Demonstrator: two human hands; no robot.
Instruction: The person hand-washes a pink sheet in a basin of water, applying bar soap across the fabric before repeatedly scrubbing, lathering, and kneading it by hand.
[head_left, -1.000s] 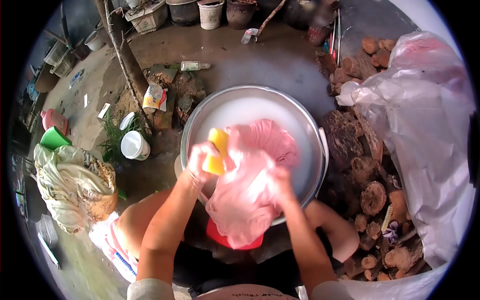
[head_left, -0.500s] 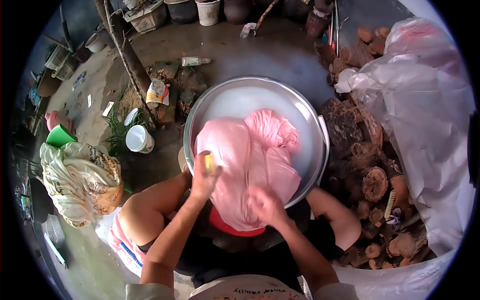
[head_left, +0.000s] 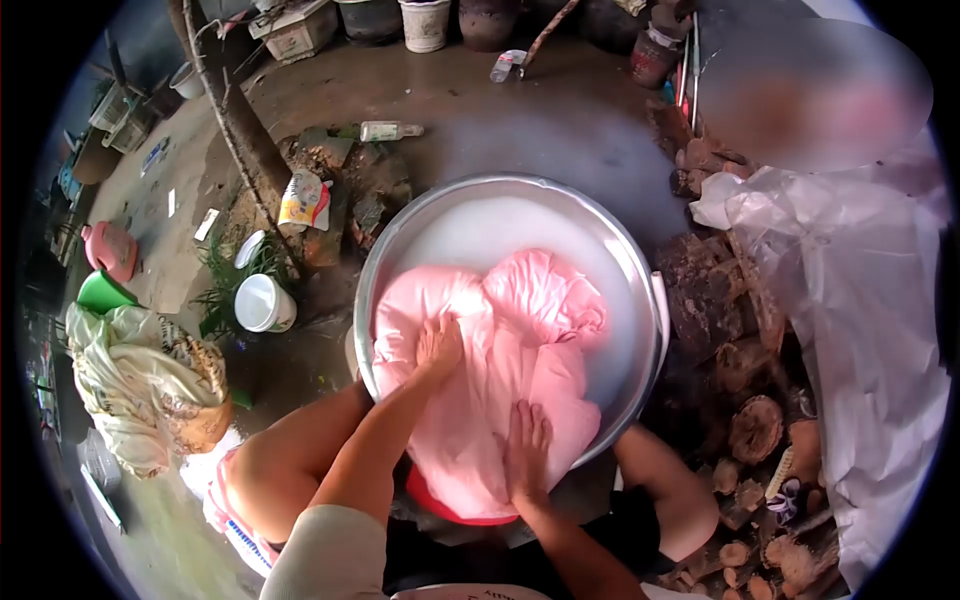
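Note:
Pink fabric (head_left: 470, 400), wet and bunched, lies over the near side of a large round metal basin (head_left: 512, 184) holding cloudy water (head_left: 490, 222). My left hand (head_left: 440, 345) presses down on the fabric's upper left part, fingers curled. Its palm faces the cloth and hides the yellow soap-like bar that showed in it half a second ago. Lower right, my right hand (head_left: 528, 440) lies flat on the fabric with fingers stretched out and slightly apart. Beneath the fabric's near end a red edge (head_left: 450, 508) peeks out between my knees.
Left of the basin stand a white bucket (head_left: 264, 303) and a pile of pale printed cloth (head_left: 145, 385). Cut logs (head_left: 755, 428) and a plastic sheet (head_left: 850, 320) fill the right. A glass bottle (head_left: 390, 131) lies beyond, near a tree trunk (head_left: 250, 130).
My left hand has gone from raised with the yellow bar showing to pressed on the fabric. My right hand has flattened and spread its fingers. The view has shifted slightly.

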